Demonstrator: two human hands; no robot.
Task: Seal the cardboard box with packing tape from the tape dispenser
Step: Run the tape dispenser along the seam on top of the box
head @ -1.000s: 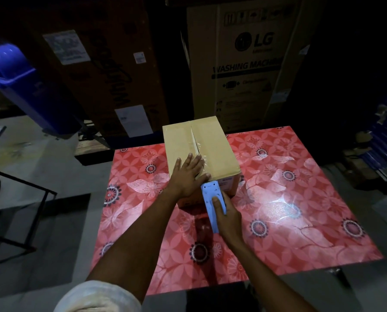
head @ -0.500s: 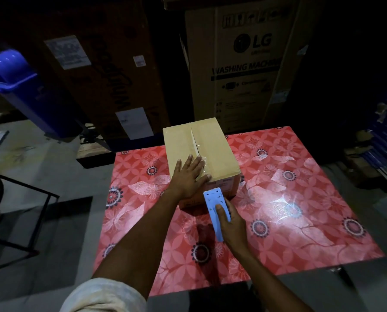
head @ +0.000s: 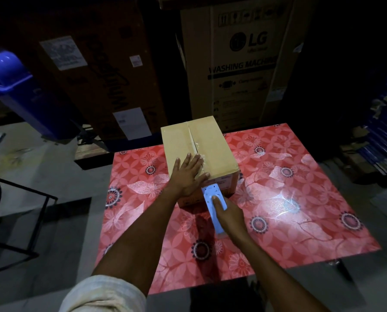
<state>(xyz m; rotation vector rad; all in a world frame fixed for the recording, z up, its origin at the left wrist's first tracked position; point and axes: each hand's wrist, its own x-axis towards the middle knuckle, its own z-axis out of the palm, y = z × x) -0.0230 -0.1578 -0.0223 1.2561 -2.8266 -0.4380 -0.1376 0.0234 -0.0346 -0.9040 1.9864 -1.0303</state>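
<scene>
A small brown cardboard box (head: 212, 149) stands near the far edge of a table with a red flowered cover (head: 289, 199). Its top flaps are closed and clear tape runs along the centre seam. My left hand (head: 188, 174) lies flat with fingers spread on the near part of the box top, over the tape. My right hand (head: 229, 216) grips a light blue tape dispenser (head: 213, 203), forefinger along its back. The dispenser's toothed end is against the near face of the box, just below the top edge.
Large cartons stand behind the table, one marked LG washing machine (head: 244, 64) and a darker one (head: 102, 82) to its left. A blue plastic bin (head: 10, 86) is at far left, a black metal frame (head: 14, 210) left of the table, stacked goods (head: 386, 136) at right.
The dispenser and my right hand have slid slightly down the near face of the box and toward me. My left hand stays flat on the box top.
</scene>
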